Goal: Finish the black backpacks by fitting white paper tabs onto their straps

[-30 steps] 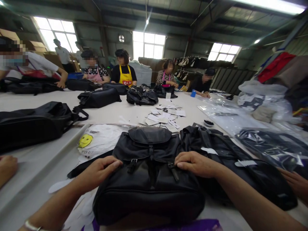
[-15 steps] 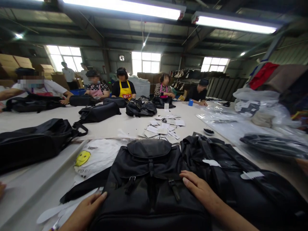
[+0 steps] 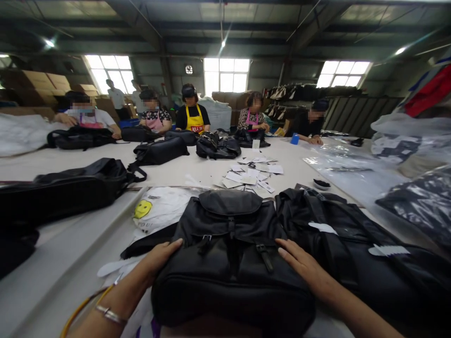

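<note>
A black backpack (image 3: 229,263) with a top flap and two buckled front pockets is directly in front of me, its rounded bottom towards me. My left hand (image 3: 164,258), with a silver bangle at the wrist, grips its left side, some fingers hidden behind the edge. On the opposite side my right hand (image 3: 299,258) presses against the bag, fingertips near the right pocket buckle. A black strap (image 3: 151,239) sticks out at the left. Touching on the right lies another black bag (image 3: 352,249) with white strips (image 3: 322,228) around its straps.
Loose white cards (image 3: 250,174) are piled beyond the backpack. A white bag with a yellow smiley (image 3: 143,209) lies left of it. More black bags (image 3: 77,188) occupy the left side, plastic-wrapped goods (image 3: 423,202) the right. Several people (image 3: 192,117) work across the table (image 3: 169,176).
My left hand has slid further up the backpack's side. The bag's bottom shows more now. My view has turned down and slightly left. A plastic-wrapped black item at right has shifted.
</note>
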The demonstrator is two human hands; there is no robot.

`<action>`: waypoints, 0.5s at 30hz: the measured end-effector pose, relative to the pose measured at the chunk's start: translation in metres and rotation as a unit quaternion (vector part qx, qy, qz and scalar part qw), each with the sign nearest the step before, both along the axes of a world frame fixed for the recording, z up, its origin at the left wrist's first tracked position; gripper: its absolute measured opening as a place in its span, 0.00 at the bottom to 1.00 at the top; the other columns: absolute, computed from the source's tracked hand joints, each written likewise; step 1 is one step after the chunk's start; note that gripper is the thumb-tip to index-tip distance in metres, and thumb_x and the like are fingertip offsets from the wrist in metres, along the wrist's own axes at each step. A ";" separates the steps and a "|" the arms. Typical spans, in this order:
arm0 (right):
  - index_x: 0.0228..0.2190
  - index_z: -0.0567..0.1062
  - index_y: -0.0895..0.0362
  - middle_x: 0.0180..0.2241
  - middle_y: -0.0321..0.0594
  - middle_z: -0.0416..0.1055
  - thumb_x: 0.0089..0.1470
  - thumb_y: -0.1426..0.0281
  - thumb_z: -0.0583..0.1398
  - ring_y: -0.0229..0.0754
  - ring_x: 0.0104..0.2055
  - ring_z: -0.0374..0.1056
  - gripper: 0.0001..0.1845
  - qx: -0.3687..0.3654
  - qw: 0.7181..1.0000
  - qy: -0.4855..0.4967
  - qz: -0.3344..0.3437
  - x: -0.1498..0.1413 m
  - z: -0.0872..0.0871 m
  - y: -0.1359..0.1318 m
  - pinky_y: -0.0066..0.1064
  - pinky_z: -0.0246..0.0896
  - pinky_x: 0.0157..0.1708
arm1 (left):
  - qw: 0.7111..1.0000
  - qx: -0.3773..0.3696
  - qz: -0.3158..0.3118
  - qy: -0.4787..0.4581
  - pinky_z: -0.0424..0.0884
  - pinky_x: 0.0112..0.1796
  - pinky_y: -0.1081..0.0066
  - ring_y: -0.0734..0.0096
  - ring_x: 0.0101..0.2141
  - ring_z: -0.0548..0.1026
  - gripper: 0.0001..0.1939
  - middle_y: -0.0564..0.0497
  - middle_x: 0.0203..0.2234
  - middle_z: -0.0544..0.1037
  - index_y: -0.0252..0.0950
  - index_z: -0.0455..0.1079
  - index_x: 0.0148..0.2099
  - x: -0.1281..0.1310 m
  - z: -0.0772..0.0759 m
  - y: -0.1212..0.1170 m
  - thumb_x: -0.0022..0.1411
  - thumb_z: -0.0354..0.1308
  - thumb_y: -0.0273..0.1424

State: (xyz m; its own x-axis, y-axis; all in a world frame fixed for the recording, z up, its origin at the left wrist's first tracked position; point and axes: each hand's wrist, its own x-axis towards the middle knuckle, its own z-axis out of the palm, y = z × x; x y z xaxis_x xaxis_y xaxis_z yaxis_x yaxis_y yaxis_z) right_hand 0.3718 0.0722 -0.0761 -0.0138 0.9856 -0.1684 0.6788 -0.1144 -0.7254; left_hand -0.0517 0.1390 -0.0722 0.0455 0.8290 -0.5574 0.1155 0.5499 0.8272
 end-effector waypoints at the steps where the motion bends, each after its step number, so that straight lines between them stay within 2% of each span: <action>1: 0.58 0.66 0.57 0.63 0.44 0.58 0.55 0.44 0.49 0.51 0.68 0.43 0.40 -0.002 1.000 -0.002 0.000 0.001 -0.001 0.000 0.46 0.35 0.67 | 1.000 0.006 -0.005 -0.004 0.74 0.39 0.63 0.51 0.38 0.79 0.29 0.38 0.37 0.81 0.29 0.76 0.39 -0.001 -0.002 0.000 0.43 0.68 0.50; 5: 0.57 0.67 0.55 0.61 0.43 0.61 0.55 0.44 0.51 0.53 0.67 0.46 0.38 0.006 1.000 0.018 -0.014 0.000 0.001 0.000 0.48 0.37 0.66 | 0.995 0.087 -0.015 0.053 0.73 0.39 0.62 0.52 0.38 0.78 0.31 0.40 0.38 0.81 0.28 0.75 0.43 -0.005 -0.008 0.003 0.45 0.66 0.49; 9: 0.57 0.68 0.50 0.60 0.40 0.63 0.56 0.47 0.53 0.52 0.65 0.51 0.33 0.025 0.997 0.074 -0.001 -0.005 0.012 -0.004 0.50 0.39 0.66 | 0.977 0.151 -0.056 0.136 0.72 0.40 0.62 0.50 0.40 0.78 0.32 0.42 0.37 0.81 0.29 0.75 0.44 -0.006 -0.006 0.005 0.49 0.62 0.52; 12: 0.53 0.72 0.52 0.58 0.42 0.66 0.58 0.48 0.52 0.51 0.63 0.56 0.30 0.038 0.994 0.106 0.013 -0.008 0.015 -0.007 0.49 0.42 0.65 | 0.963 0.167 -0.077 0.197 0.71 0.43 0.62 0.49 0.43 0.77 0.32 0.43 0.38 0.81 0.31 0.73 0.47 -0.008 -0.007 0.007 0.52 0.58 0.54; 15: 0.50 0.75 0.52 0.55 0.43 0.69 0.59 0.50 0.51 0.50 0.60 0.59 0.27 0.049 0.993 0.109 0.024 -0.010 0.015 -0.007 0.46 0.46 0.63 | 0.963 0.149 -0.073 0.214 0.70 0.44 0.64 0.50 0.45 0.76 0.35 0.44 0.40 0.81 0.32 0.72 0.49 -0.011 -0.014 0.011 0.51 0.58 0.56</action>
State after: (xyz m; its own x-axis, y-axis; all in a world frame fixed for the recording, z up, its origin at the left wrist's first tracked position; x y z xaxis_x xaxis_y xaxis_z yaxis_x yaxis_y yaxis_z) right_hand 0.3621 0.0650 -0.0613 -0.0875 0.9944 -0.0592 0.5074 -0.0067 -0.8617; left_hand -0.0627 0.1495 -0.0865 -0.0067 0.9571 -0.2898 0.5387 0.2476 0.8053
